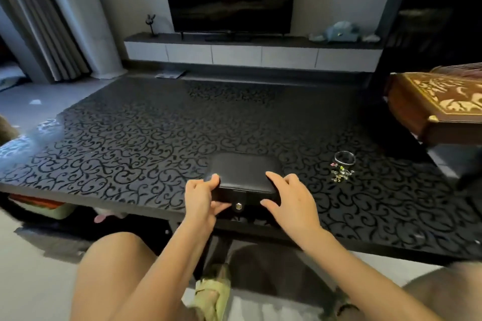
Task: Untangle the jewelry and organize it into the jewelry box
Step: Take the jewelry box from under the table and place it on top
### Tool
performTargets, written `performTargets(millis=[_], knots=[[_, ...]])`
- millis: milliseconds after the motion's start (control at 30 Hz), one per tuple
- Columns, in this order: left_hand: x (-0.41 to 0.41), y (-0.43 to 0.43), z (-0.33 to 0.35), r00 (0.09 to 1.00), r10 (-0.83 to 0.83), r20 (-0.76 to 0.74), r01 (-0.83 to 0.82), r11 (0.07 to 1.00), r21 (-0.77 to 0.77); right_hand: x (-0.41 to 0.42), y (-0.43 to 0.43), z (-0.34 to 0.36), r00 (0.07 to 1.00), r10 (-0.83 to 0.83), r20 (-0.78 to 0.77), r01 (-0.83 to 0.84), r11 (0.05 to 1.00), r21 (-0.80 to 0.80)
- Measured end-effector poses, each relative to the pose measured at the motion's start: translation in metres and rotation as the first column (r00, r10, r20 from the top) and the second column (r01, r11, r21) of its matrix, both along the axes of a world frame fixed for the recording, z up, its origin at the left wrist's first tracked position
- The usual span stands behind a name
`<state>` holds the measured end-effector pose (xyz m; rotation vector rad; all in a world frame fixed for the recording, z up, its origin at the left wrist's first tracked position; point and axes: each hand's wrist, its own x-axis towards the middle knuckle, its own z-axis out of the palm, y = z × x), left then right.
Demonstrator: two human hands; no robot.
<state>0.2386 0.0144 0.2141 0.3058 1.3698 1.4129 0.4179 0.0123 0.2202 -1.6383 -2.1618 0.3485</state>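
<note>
Closed jewelry box (243, 172), clamped endwise by curled fingers (273, 177) of left hand (199, 198) and right hand (292, 200), at table (130, 138) edge; may be dragged off if the snap (238, 206) is jerked.

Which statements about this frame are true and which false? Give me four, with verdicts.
1. The jewelry box is closed. True.
2. The tangled jewelry lies inside the box. False: it lies on the table, right of the box.
3. The left hand and the right hand both grip the box. True.
4. A bangle sits left of the box. False: the bangle is on its right, by the tangle.
</note>
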Motion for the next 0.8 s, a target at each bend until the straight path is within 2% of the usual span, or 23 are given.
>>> performTargets(millis=[200, 333, 367, 400, 467, 500, 533, 567, 633, 667, 733, 800], knots=[[0.048, 0.056, -0.003, 0.983, -0.134, -0.122, 0.136, 0.991, 0.011, 0.047, 0.049, -0.018, 0.996, -0.071, 0.061, 0.072, 0.997, -0.019], [0.041, 0.076, -0.006, 0.909, -0.352, -0.225, 0.339, 0.936, -0.095, 0.061, 0.069, -0.027, 0.988, -0.053, 0.144, 0.049, 0.998, 0.031], [0.037, 0.08, -0.007, 0.85, -0.414, -0.325, 0.384, 0.91, -0.156, 0.064, 0.073, -0.028, 0.984, -0.045, 0.173, 0.036, 0.998, 0.055], [0.032, 0.084, -0.007, 0.729, -0.479, -0.488, 0.411, 0.877, -0.247, 0.066, 0.076, -0.027, 0.977, -0.033, 0.209, 0.014, 0.996, 0.089], [0.019, 0.091, -0.007, 0.301, -0.545, -0.783, 0.383, 0.821, -0.424, 0.071, 0.084, -0.023, 0.964, -0.003, 0.265, -0.055, 0.976, 0.209], [0.012, 0.098, -0.008, 0.143, -0.516, -0.845, 0.376, 0.818, -0.436, 0.072, 0.091, -0.021, 0.953, 0.029, 0.303, -0.093, 0.975, 0.201], [0.005, 0.103, -0.007, 0.089, -0.489, -0.868, 0.427, 0.806, -0.41, 0.072, 0.097, -0.016, 0.942, 0.077, 0.326, -0.131, 0.981, 0.147], [-0.001, 0.111, -0.007, 0.098, -0.485, -0.869, 0.54, 0.759, -0.363, 0.072, 0.104, -0.013, 0.937, 0.144, 0.318, -0.17, 0.984, 0.054], [-0.007, 0.126, -0.004, 0.142, -0.585, -0.798, 0.779, 0.564, -0.275, 0.071, 0.118, -0.006, 0.928, 0.245, 0.279, -0.213, 0.967, -0.138], [-0.008, 0.132, -0.005, 0.129, -0.663, -0.738, 0.847, 0.46, -0.266, 0.069, 0.124, -0.003, 0.92, 0.28, 0.276, -0.228, 0.952, -0.203], [-0.013, 0.141, -0.008, 0.007, -0.72, -0.694, 0.894, 0.315, -0.317, 0.068, 0.133, -0.002, 0.907, 0.326, 0.266, -0.257, 0.93, -0.261], [-0.016, 0.144, -0.012, -0.078, -0.683, -0.727, 0.884, 0.291, -0.367, 0.07, 0.139, 0.0, 0.908, 0.351, 0.231, -0.278, 0.914, -0.297]])
